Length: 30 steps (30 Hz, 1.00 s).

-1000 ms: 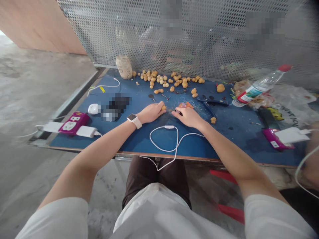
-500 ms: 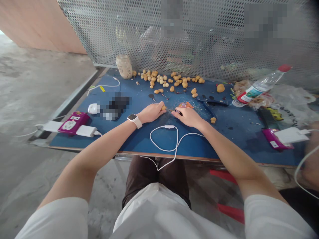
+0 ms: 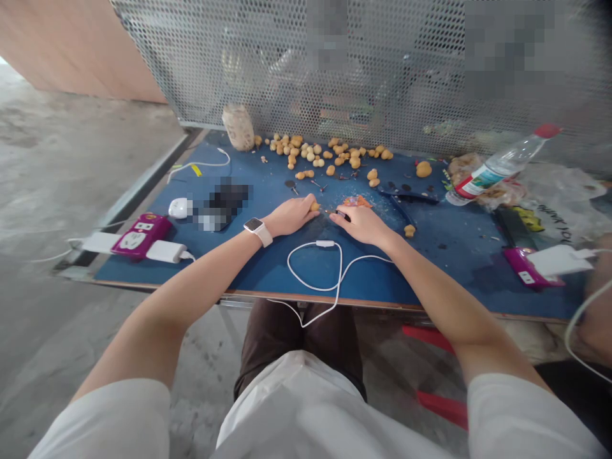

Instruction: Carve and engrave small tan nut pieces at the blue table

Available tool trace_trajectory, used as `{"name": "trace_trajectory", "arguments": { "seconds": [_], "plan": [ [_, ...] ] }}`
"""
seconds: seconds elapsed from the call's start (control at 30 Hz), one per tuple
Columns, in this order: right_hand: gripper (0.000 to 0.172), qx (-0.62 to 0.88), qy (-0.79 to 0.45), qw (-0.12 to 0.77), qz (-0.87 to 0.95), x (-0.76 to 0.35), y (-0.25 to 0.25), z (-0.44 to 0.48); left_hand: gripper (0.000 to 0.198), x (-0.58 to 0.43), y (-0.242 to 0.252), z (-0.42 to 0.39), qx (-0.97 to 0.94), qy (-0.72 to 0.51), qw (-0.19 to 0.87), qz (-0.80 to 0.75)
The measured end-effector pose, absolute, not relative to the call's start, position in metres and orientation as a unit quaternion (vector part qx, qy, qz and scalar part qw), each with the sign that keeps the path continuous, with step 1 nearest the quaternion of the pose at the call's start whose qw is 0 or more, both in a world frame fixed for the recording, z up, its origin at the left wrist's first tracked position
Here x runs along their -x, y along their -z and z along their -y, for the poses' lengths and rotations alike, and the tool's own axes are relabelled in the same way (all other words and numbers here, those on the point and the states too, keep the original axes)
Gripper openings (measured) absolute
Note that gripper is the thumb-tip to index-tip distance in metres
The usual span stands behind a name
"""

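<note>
Between its thumb and fingers, my left hand (image 3: 292,215) grips a small tan piece (image 3: 314,206), close above the blue table. My right hand (image 3: 357,223) is closed round the dark handle of a thin tool (image 3: 342,215). The tool's narrow metal tip points left and lies near or against the tan piece; exact contact is too small to tell. Just beyond my right hand lies an orange crumpled item (image 3: 357,201) with pale shavings about it. Several tan gourd-shaped pieces (image 3: 310,153) sit in a row along the back.
A white cable (image 3: 338,274) loops in front of my hands. Dark blue pliers-like handles (image 3: 406,210) lie to the right, near a leaning plastic bottle (image 3: 497,169). A cloudy jar (image 3: 238,128) stands at the back left. Purple power strips (image 3: 142,236) lie at both sides.
</note>
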State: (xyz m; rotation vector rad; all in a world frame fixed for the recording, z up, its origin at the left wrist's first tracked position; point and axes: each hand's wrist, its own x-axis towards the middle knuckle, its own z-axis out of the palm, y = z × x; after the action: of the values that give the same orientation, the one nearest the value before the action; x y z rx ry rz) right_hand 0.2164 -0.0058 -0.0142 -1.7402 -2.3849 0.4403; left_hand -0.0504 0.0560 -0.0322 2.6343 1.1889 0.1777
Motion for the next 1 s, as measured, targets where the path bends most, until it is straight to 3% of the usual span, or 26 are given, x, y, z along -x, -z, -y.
{"name": "trace_trajectory", "arguments": {
  "seconds": [1.0],
  "plan": [
    [0.043, 0.58, -0.153, 0.087, 0.796, -0.2173, 0.0154, 0.0049, 0.02, 0.0527, 0.0373, -0.0596, -0.907, -0.075, 0.124, -0.395]
  ]
}}
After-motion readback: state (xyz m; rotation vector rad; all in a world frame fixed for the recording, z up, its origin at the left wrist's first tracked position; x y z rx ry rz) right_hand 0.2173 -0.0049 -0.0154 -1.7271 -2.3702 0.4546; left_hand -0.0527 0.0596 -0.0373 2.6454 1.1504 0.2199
